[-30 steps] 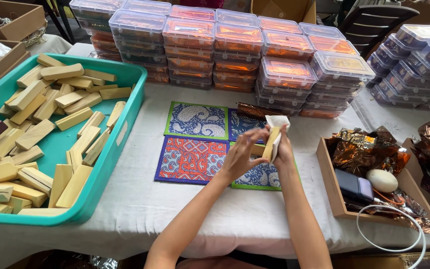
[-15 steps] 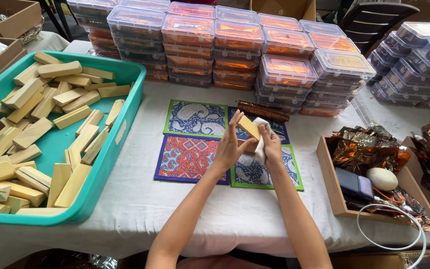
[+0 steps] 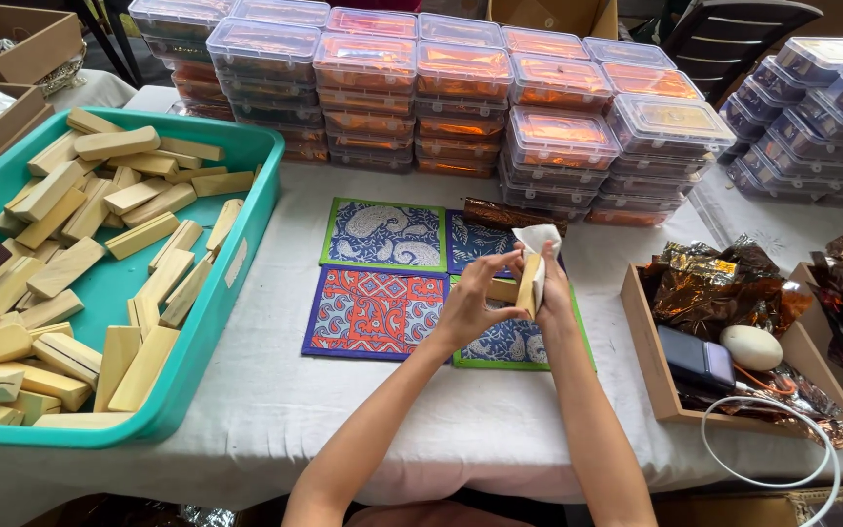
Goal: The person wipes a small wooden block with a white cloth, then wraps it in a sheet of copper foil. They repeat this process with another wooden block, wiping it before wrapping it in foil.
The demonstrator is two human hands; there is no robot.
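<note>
Wooden block (image 3: 529,285), pale and rectangular, is held upright between both hands above the patterned mats on the surface (image 3: 275,390). Left hand (image 3: 475,304) has its grip closed on the block's left side and lower end, thumb and fingers pinching it. Right hand (image 3: 550,288) is closed around the block's right face through a white cloth (image 3: 537,244), which is pressed against the wood and bunches up above the block's top end (how much of the far face the cloth covers cannot be told). The block therefore sits between the two grips, touching both, clear of the surface.

Beneath the hands lie four fabric mats: a blue paisley mat with green border (image 3: 384,234), a red-orange patterned mat (image 3: 373,312), a dark blue mat (image 3: 475,244) partly hidden by the hands, and a green-edged blue mat (image 3: 509,344) under the wrists.

To the left, a teal tray (image 3: 231,283) holds many similar wooden blocks (image 3: 70,263) heaped loosely. Along the far edge stand stacks of clear lidded containers (image 3: 461,98) with orange contents. To the right, an open cardboard box (image 3: 651,361) holds crumpled foil wrapping (image 3: 724,288), a dark flat device (image 3: 695,356) and a white egg-shaped object (image 3: 751,346); a white cable (image 3: 782,439) loops near its front corner.
</note>
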